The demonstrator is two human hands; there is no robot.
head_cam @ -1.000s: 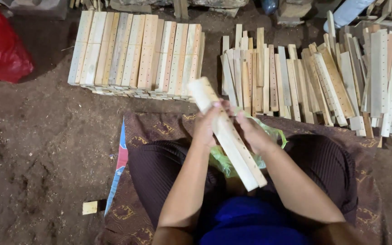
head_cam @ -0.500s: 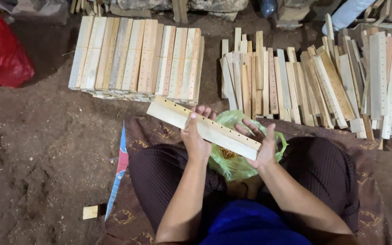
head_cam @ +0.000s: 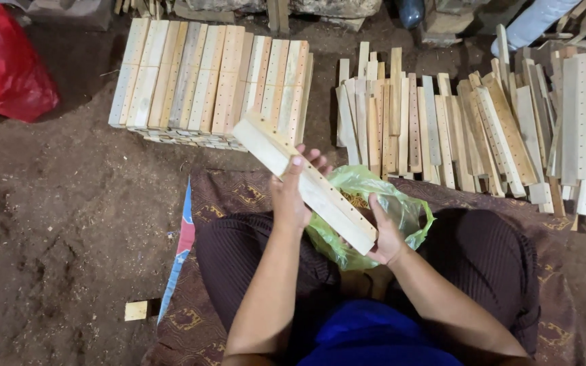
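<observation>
The brown earthen floor [head_cam: 55, 224], strewn with sawdust, fills most of the view, and a dark patterned cloth mat [head_cam: 201, 325] lies on it under the seated person, whose legs are in dark ribbed trousers. At the top left sits a neat flat stack of pale wooden slats with rows of drilled holes [head_cam: 205, 85], laid side by side in layers; to the right spreads a looser heap of similar pale wooden slats [head_cam: 483, 129], some overlapping and askew. A red plastic bag [head_cam: 5, 64] bulges at the upper left corner. In the person's lap rests a crumpled translucent green plastic bag [head_cam: 381, 203], open at the top, with small yellowish bits inside that are too small to make out. Above that bag the person holds a long pale wooden slat with a row of small holes [head_cam: 306, 183], tilted so that its far end points up and left toward the neat stack and its near end comes down to the right. The left hand [head_cam: 291, 196] wraps the slat at its middle, fingers [head_cam: 313, 156] curled over the far edge, gripping it. The right hand [head_cam: 386, 237] cups the slat's lower end, fingers closed against it. A small pale wooden offcut block [head_cam: 136, 310] lies on the floor just beside the mat's left edge.
</observation>
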